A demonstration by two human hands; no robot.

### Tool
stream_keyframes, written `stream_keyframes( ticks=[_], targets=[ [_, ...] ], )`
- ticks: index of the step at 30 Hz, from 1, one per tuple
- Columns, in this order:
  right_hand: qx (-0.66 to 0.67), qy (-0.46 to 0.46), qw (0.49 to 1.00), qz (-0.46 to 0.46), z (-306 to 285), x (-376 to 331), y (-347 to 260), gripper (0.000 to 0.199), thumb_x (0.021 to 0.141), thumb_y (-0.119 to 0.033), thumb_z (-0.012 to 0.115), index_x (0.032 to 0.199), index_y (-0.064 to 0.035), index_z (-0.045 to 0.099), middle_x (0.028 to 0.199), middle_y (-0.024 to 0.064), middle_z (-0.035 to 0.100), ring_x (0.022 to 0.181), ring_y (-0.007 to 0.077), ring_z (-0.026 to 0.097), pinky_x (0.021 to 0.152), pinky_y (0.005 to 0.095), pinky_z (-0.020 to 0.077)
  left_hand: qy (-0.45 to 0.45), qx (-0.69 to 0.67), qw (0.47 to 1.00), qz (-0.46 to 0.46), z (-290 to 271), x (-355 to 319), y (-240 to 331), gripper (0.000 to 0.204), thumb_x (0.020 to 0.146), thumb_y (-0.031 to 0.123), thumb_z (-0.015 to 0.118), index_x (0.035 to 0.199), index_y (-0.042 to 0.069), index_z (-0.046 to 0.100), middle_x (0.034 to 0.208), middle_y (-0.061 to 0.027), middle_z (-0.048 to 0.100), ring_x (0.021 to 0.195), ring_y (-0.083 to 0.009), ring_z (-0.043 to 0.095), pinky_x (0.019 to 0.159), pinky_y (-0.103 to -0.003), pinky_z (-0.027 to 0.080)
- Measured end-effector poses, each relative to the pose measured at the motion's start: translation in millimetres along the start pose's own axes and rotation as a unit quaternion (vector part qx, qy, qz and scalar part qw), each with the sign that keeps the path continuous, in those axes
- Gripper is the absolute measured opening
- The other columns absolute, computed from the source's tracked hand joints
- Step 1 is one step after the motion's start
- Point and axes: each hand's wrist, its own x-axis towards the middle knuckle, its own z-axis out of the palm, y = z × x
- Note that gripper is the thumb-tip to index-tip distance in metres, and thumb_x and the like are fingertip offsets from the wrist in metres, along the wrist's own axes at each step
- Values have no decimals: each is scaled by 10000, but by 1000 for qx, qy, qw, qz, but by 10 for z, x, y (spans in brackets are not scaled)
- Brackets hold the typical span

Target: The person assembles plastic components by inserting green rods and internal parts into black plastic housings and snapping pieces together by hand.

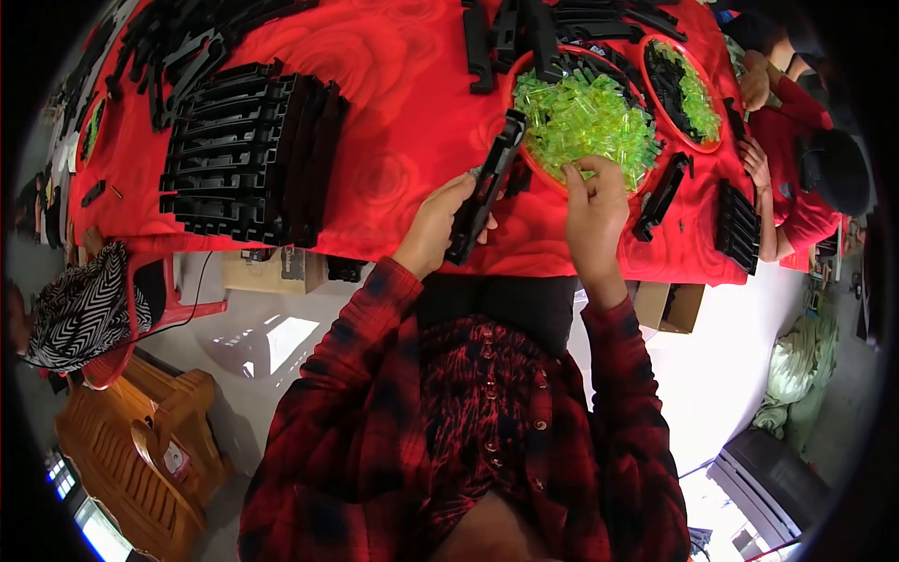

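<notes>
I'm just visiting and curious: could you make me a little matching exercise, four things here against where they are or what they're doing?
Things:
1. Left hand
2. Green pieces
3. Right hand
4. Black stack

Places and states:
A. Heaped in a red-rimmed container
B. On the red cloth, left of both hands
C. Holding a long black part
D. Fingertips at the near side of the container

Pairs: 1-C, 2-A, 3-D, 4-B

Left hand (438, 223) holds a black part (491, 184) (right hand (597, 214) at green pieces (588, 114)).
</notes>
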Motion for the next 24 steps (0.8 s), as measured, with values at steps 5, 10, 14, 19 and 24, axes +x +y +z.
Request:
stream_keyframes(
  ticks=[5, 10, 14, 19, 24],
  targets=[
    [347, -44, 918, 187, 29, 49, -449, 171, 934, -25, 683, 1077, -29, 589, 922, 31, 629, 653, 64, 519, 541, 234, 442, -26, 19, 999, 8, -75, 51, -98, 415, 1093, 336, 405, 1288, 12, 576, 1101, -73, 668, 826, -153, 657, 692, -282, 547],
    [339, -92, 914, 203, 174, 13, -513, 91, 934, -20, 676, 1023, -38, 664, 877, 36, 646, 677, 72, 544, 541, 234, 436, -30, -27, 999, 27, -62, 51, -186, 392, 1086, 323, 454, 1274, 10, 598, 1096, -65, 689, 969, -163, 680, 839, -285, 552],
    [209, -65, 969, 114, 299, -17, -444, 106, 892, -33, 706, 993, -47, 676, 878, 73, 661, 719, 163, 590, 621, 290, 456, -35, -8, 998, 43, -111, 73, -192, 375, 1084, 300, 467, 1273, -1, 590, 1101, -80, 693, 997, -164, 675, 894, -280, 530],
    [57, -61, 993, -78, 312, 30, -419, 121, 815, -99, 752, 921, -88, 695, 883, 55, 650, 812, 239, 602, 797, 357, 389, -38, 22, 997, 56, -121, 71, -173, 378, 1073, 295, 496, 1266, -21, 572, 1105, -83, 693, 1013, -149, 659, 931, -266, 497],
    [-2, -44, 992, -116, 363, 28, -456, 113, 806, -108, 754, 899, -94, 693, 865, 23, 625, 873, 199, 591, 818, 366, 359, -45, -10, 998, 53, -154, 66, -194, 356, 1069, 274, 513, 1274, -10, 574, 1119, -59, 682, 1008, -126, 641, 926, -259, 488]
  ],
)
